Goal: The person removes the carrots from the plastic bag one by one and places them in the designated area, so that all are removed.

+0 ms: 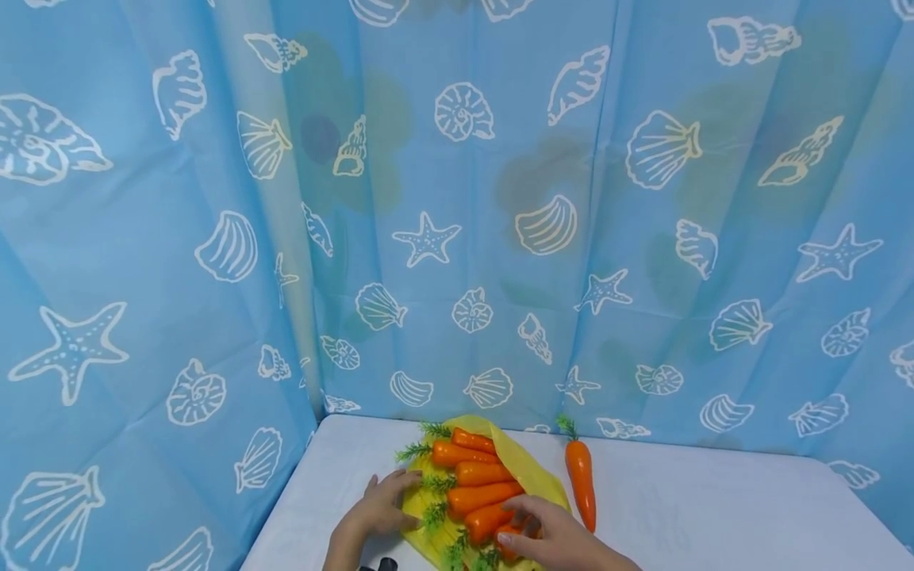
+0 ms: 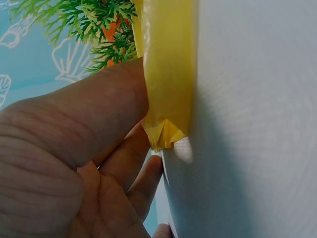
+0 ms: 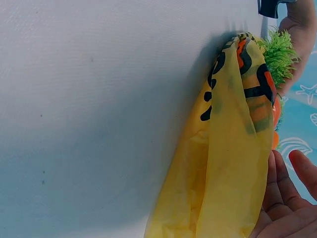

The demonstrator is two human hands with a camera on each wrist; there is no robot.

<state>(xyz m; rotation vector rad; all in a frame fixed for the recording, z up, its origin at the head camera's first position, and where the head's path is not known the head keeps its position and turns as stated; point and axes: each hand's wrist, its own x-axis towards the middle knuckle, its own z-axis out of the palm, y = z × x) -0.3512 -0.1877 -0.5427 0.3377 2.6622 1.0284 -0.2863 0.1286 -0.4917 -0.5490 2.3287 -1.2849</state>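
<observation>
A yellow plastic bag (image 1: 531, 464) lies on the table, and black printing shows on its side in the right wrist view. Several orange carrots (image 1: 480, 498) with green leafy tops (image 1: 434, 514) lie side by side on it. At the bag's left edge is my left hand (image 1: 382, 505), thumb and fingers spread apart. In the left wrist view its thumb (image 2: 99, 104) reaches behind the yellow plastic (image 2: 171, 64). My right hand (image 1: 546, 533) lies over the lower right carrots, thumb apart from the fingers. In the right wrist view its fingers (image 3: 280, 186) are partly hidden behind the bag (image 3: 233, 163).
One loose carrot (image 1: 581, 484) lies on the white table (image 1: 685, 507) to the right of the bag. A blue curtain (image 1: 428, 349) printed with shells and starfish hangs behind the table and along its left side. A small black object (image 1: 387, 565) shows near my left wrist.
</observation>
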